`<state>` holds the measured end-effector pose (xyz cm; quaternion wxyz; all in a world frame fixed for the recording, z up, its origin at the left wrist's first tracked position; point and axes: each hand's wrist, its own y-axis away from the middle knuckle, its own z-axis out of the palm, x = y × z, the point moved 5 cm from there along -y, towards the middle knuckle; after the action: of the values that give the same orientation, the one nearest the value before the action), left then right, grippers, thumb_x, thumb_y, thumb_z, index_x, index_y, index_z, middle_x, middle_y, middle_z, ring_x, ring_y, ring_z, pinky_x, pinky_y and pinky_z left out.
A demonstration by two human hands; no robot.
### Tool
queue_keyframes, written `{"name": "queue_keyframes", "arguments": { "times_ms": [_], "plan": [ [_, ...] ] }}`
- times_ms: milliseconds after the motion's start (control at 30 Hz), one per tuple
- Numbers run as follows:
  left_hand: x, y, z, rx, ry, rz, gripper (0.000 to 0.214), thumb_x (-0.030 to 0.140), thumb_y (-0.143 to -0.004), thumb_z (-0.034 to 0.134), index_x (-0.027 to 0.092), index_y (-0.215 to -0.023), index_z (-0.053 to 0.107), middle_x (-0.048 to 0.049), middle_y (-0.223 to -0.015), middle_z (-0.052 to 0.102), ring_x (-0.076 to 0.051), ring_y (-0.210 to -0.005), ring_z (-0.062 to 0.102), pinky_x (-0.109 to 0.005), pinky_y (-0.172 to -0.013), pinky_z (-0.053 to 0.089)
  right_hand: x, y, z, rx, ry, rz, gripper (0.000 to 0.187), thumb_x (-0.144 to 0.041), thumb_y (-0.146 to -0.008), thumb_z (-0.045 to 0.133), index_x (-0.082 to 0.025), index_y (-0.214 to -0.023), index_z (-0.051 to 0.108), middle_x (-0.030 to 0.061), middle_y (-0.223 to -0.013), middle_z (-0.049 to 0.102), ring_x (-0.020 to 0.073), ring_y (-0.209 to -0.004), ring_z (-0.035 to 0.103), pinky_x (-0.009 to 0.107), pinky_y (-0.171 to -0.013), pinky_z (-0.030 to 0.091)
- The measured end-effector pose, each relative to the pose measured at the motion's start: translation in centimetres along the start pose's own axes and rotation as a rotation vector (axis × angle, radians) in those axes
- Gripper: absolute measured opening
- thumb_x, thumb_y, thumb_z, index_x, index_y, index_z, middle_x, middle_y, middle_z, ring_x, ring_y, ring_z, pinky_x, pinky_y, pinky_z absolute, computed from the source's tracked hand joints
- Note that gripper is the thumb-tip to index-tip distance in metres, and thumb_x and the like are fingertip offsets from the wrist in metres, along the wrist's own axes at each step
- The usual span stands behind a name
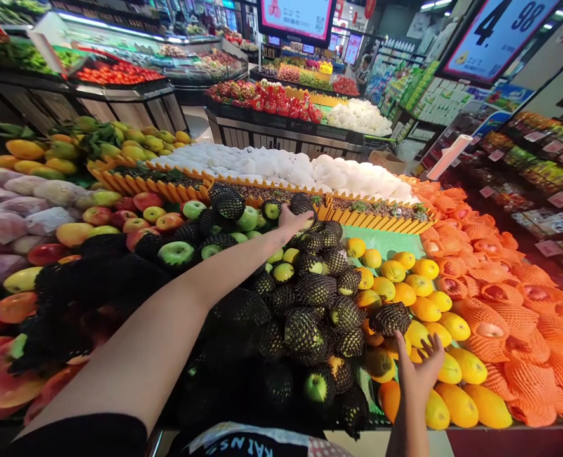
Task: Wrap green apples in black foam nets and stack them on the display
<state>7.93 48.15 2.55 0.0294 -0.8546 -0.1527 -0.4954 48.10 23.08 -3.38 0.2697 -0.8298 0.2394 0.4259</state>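
Note:
My left hand (294, 223) reaches across the display, with its fingers closed around a black-netted fruit (302, 203) at the back of the pile. Around and below it lie green apples (176, 252), many wrapped in black foam nets (315, 289). Over the front of the oranges (424, 309), my right hand (421, 369) is held with its fingers spread and nothing in it. Just beyond its fingertips, another fruit in a black net (390, 318) rests on top of the oranges.
Orange-netted fruit (510, 304) fills the right side. White-wrapped fruit (271, 166) lies behind a small yellow picket fence (381, 216). Red and yellow apples (47, 254) and mangoes (62, 152) are at left. A price screen (495, 38) hangs upper right.

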Motion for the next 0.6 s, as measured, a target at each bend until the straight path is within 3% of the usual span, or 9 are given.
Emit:
{"name": "queue_keyframes", "arguments": {
  "times_ms": [67, 167, 267, 333, 400, 467, 533, 600],
  "plan": [
    [1.4, -1.2, 1.6, -0.030, -0.220, 0.097, 0.091, 0.049, -0.079, 0.070, 0.016, -0.148, 0.022, -0.0210, -0.154, 0.040, -0.037, -0.141, 0.038, -0.047, -0.111, 0.037, -0.3, 0.3, -0.9, 0.045, -0.091, -0.005, 0.094, -0.055, -0.069, 0.081, -0.018, -0.147, 0.042, 0.0211, -0.144, 0.050, 0.0389, -0.125, 0.055, 0.061, -0.103, 0.045],
    [2.9, -3.4, 4.7, -0.237, -0.496, 0.200, 0.114, 0.044, -0.063, 0.083, 0.012, -0.152, 0.021, -0.0248, -0.156, 0.038, -0.044, -0.143, 0.033, -0.049, -0.113, 0.034, -0.5, 0.6, -1.9, 0.126, -0.207, -0.032, 0.085, -0.048, -0.072, 0.082, -0.022, -0.144, 0.045, 0.0185, -0.144, 0.052, 0.0368, -0.125, 0.057, 0.063, -0.105, 0.044],
    [3.0, -5.5, 6.8, -0.384, -0.539, 0.150, 0.120, 0.043, -0.056, 0.088, 0.008, -0.153, 0.027, -0.0291, -0.151, 0.044, -0.049, -0.139, 0.039, -0.052, -0.111, 0.037, -0.3, 0.5, -2.1, 0.171, -0.257, -0.038, 0.080, -0.045, -0.074, 0.081, -0.022, -0.142, 0.046, 0.0178, -0.143, 0.053, 0.0352, -0.123, 0.059, 0.064, -0.106, 0.044],
    [2.7, -6.5, 7.4, -0.426, -0.553, 0.131, 0.121, 0.051, -0.058, 0.085, 0.008, -0.154, 0.026, -0.0299, -0.158, 0.032, -0.050, -0.143, 0.033, -0.053, -0.112, 0.036, -0.2, 0.3, -1.9, 0.174, -0.262, -0.032, 0.078, -0.046, -0.075, 0.080, -0.022, -0.140, 0.046, 0.0174, -0.143, 0.052, 0.0344, -0.121, 0.061, 0.064, -0.106, 0.045],
    [2.3, -7.0, 7.0, -0.436, -0.546, 0.135, 0.125, 0.063, -0.059, 0.081, 0.010, -0.156, 0.023, -0.0280, -0.165, 0.014, -0.050, -0.147, 0.023, -0.055, -0.113, 0.034, 0.0, 0.1, -1.6, 0.173, -0.250, -0.024, 0.076, -0.047, -0.075, 0.079, -0.023, -0.139, 0.047, 0.0170, -0.142, 0.053, 0.0338, -0.119, 0.062, 0.063, -0.106, 0.046],
    [1.8, -7.1, 5.9, -0.416, -0.526, 0.148, 0.119, 0.075, -0.067, 0.068, 0.010, -0.156, 0.023, -0.0256, -0.167, 0.007, -0.049, -0.150, 0.019, -0.054, -0.114, 0.034, 0.0, -0.1, -1.2, 0.173, -0.248, -0.019, 0.075, -0.047, -0.075, 0.080, -0.023, -0.138, 0.048, 0.0170, -0.140, 0.054, 0.0334, -0.118, 0.063, 0.063, -0.106, 0.047],
    [1.3, -7.0, 4.1, -0.368, -0.499, 0.162, 0.100, 0.078, -0.082, 0.046, 0.010, -0.153, 0.029, -0.0247, -0.165, 0.019, -0.044, -0.148, 0.026, -0.051, -0.113, 0.036, -0.1, -0.2, -0.9, 0.168, -0.263, -0.023, 0.075, -0.046, -0.075, 0.080, -0.022, -0.139, 0.048, 0.0175, -0.140, 0.054, 0.0333, -0.118, 0.062, 0.063, -0.107, 0.045],
    [0.6, -6.5, 2.2, -0.308, -0.480, 0.161, 0.080, 0.069, -0.093, 0.033, 0.009, -0.145, 0.042, -0.0254, -0.156, 0.039, -0.041, -0.141, 0.041, -0.049, -0.108, 0.040, -0.4, -0.2, -0.5, 0.164, -0.278, -0.032, 0.076, -0.045, -0.075, 0.081, -0.020, -0.138, 0.049, 0.0184, -0.140, 0.054, 0.0336, -0.119, 0.062, 0.063, -0.107, 0.045]
  ]
}}
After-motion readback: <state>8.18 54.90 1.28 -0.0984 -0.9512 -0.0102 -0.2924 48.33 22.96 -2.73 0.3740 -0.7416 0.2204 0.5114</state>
